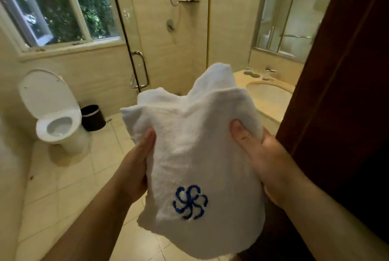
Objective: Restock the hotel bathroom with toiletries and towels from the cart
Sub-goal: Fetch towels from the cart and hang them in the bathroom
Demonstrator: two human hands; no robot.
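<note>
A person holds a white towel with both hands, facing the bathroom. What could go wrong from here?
1. The left hand and right hand grip the towel only at its upper sides. Its loose lower part could slip down to the floor.
2. The toilet stands open on the left, so a towel dropped near it might get soiled.

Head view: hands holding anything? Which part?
A white towel with a blue embroidered logo, held in both hands: left hand at its left edge, right hand at its right edge, thumbs on the front.
</note>
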